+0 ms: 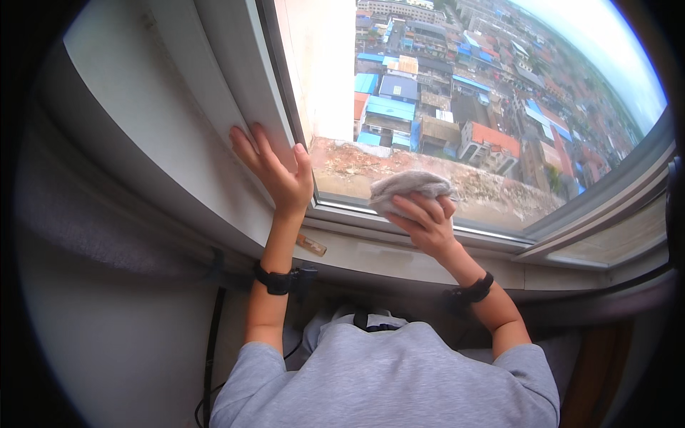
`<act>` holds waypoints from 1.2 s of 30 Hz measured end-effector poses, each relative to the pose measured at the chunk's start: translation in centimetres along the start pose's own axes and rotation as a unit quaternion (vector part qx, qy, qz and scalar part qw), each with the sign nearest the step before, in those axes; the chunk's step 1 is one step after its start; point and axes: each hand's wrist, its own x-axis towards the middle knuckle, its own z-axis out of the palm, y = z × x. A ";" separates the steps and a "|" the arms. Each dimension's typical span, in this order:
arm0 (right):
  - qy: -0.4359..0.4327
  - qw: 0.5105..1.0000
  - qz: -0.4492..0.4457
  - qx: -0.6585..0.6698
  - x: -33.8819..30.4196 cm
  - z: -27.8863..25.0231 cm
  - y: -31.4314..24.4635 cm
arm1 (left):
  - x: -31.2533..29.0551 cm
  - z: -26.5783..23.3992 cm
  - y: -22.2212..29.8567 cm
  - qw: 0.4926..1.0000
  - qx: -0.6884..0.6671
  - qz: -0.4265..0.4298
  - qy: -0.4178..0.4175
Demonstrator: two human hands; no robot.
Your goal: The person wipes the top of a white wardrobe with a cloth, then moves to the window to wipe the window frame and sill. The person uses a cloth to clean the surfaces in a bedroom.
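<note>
My right hand (426, 220) grips a folded, greyish-white cloth (410, 185) and presses it on the lower part of the window pane (342, 175), just above the bottom frame. The cloth bunches up over the fingertips. To the left, my left hand (280, 175) lies with fingers stretched out on the white window frame (239, 78), its thumb near the glass edge. Nothing is held in it. Black bands with small devices sit on both wrists.
A small brownish piece (312, 245) lies on the white sill (385, 258) beside my left forearm. Another window section (599, 239) with a frame stands at the right. Grey curtain-like fabric (107, 214) hangs at the left. Rooftops far below show through the glass.
</note>
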 end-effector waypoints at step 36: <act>0.073 0.997 0.024 -0.004 11.4 3.1 -1.8 | -0.7 1.5 -2.2 0.991 -0.012 0.136 -0.014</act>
